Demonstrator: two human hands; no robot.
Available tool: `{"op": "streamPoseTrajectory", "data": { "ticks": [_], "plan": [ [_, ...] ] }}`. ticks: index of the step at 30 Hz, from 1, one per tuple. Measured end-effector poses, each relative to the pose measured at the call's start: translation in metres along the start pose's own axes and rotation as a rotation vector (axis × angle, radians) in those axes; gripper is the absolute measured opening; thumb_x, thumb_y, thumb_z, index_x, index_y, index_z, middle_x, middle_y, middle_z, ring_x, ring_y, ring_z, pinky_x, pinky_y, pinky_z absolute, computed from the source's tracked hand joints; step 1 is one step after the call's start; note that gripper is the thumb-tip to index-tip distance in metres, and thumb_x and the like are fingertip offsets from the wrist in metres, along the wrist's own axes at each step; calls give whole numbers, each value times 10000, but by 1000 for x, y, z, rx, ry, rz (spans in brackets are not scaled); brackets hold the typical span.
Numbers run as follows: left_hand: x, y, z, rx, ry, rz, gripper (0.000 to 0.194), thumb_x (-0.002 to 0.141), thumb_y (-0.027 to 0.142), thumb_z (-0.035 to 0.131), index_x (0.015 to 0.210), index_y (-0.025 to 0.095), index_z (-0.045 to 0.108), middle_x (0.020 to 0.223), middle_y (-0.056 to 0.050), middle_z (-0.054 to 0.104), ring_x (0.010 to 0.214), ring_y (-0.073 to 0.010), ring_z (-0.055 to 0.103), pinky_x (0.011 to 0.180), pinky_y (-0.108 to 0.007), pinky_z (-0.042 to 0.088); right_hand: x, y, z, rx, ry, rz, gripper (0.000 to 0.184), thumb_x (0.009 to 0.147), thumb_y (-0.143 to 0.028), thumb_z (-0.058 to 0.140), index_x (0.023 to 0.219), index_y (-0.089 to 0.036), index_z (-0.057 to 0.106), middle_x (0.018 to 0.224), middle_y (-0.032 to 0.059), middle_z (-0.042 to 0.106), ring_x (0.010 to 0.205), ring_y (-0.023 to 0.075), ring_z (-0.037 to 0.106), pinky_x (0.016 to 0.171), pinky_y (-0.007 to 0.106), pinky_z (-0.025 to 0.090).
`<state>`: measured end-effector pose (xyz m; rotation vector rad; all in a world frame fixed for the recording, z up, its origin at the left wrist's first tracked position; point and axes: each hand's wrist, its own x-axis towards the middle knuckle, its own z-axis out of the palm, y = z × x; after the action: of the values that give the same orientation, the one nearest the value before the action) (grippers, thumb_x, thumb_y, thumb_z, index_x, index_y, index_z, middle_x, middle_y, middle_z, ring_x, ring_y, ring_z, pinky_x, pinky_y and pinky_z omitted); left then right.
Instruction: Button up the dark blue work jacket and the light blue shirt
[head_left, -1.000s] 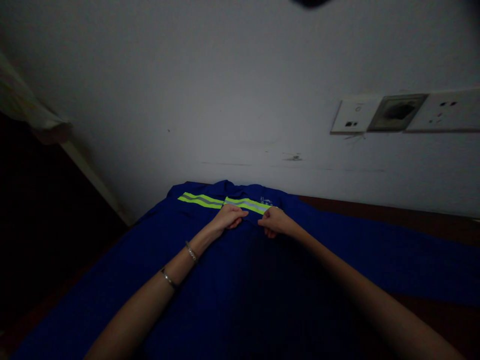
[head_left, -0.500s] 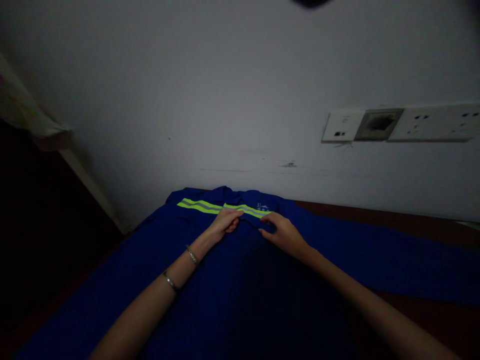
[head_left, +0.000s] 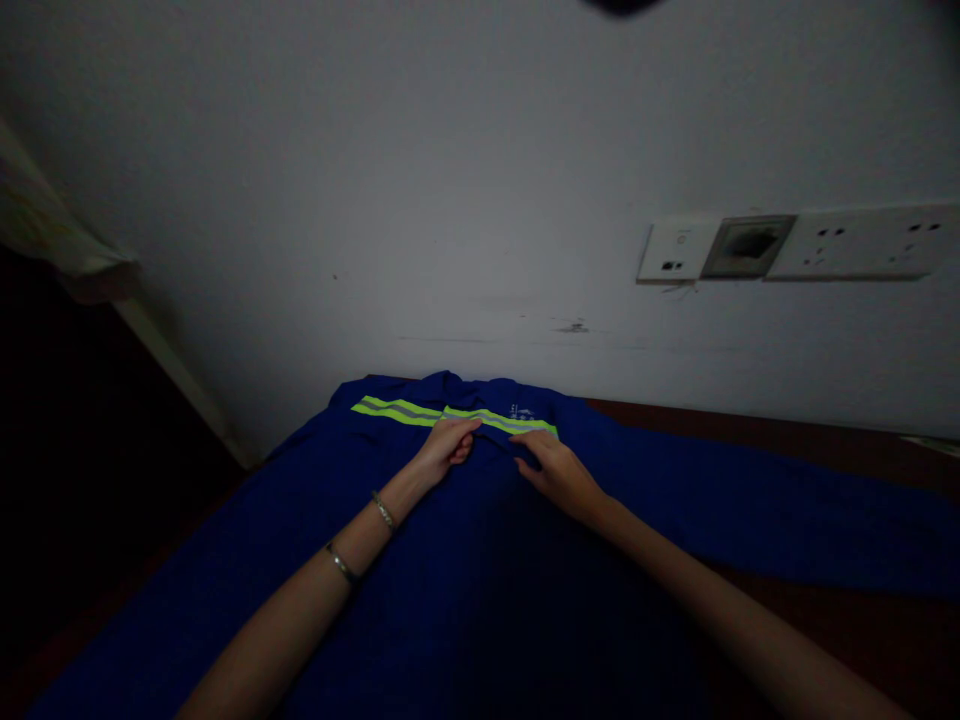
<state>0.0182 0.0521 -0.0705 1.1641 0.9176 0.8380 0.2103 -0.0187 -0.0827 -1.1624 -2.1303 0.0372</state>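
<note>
A blue work jacket (head_left: 405, 560) lies spread out, its collar end near the wall and one sleeve stretching off to the right. Across its chest runs a yellow-green and grey reflective strip (head_left: 401, 410), with white printing above it on the right. My left hand (head_left: 448, 448) is closed, pinching the jacket front just below the strip near the middle. Close by on the right, my right hand (head_left: 553, 470) rests at the strip's lower edge, thumb and fingers apart, with nothing visible between them. Two bracelets circle my left wrist and forearm.
A dark reddish-brown surface (head_left: 802, 425) carries the jacket and meets a pale wall (head_left: 450, 200) behind. Several socket plates (head_left: 817, 245) are on the wall at right. A patterned cloth (head_left: 52, 225) hangs at the left, above a dark area.
My right hand has shifted slightly left and down, uncovering more of the strip's right end. My left hand keeps its pinch at nearly the same place. The view has turned slightly.
</note>
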Motion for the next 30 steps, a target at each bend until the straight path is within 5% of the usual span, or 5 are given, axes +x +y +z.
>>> {"op": "streamPoseTrajectory", "data": {
  "ticks": [10, 30],
  "plan": [
    [2, -2, -1, -56, 25, -23, 367, 606, 376, 676, 582, 171, 373, 403, 90, 358, 300, -12, 256, 314, -165, 103, 2, 9, 4, 200, 51, 76, 300, 763, -108, 488, 1040, -190, 572, 967, 65, 625, 804, 156, 586, 780, 337, 478],
    [3, -5, -3, -86, 22, -14, 383, 606, 386, 684, 577, 170, 369, 408, 89, 354, 306, -10, 252, 313, -165, 100, 4, 7, 1, 274, 71, 129, 291, 753, -77, 467, 995, -192, 582, 949, 53, 636, 872, 162, 589, 803, 332, 465]
  ]
}}
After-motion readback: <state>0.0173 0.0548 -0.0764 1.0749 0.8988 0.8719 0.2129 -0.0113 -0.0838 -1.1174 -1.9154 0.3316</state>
